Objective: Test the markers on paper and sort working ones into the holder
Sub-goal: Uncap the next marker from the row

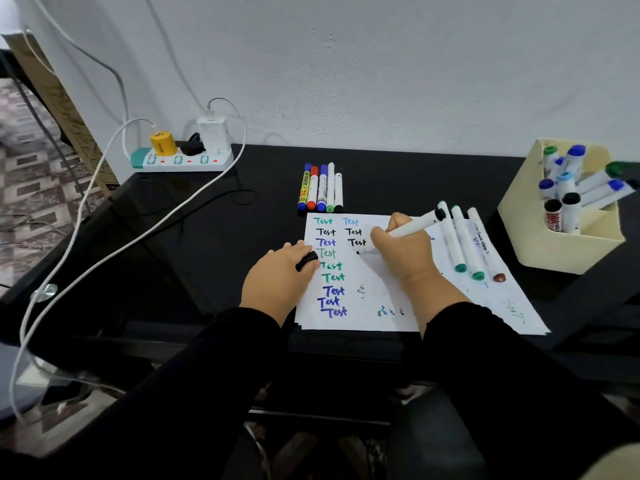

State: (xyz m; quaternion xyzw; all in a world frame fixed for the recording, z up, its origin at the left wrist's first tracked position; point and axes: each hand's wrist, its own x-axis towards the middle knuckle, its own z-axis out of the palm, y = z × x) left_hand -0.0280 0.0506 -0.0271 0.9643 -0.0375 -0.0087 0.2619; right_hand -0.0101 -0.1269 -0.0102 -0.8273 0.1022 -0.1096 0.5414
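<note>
My right hand [403,251] grips a white marker with a black end [412,227], its black tip touching the white paper [374,317] below the black "Test" words. My left hand [277,277] rests on the paper's left edge and holds a black cap [307,260] in its fingers. The sheet carries rows of "Test" in teal, black, blue and green. Three capped white markers [464,244] lie on the paper's right side. Several markers [320,188] lie side by side just beyond the paper. A cream holder [554,251] at the right contains several markers.
A power strip [180,161] with a yellow plug and white chargers sits at the back left of the black desk [207,244]. White cables [104,237] trail over the desk's left edge. A white wall stands behind the desk.
</note>
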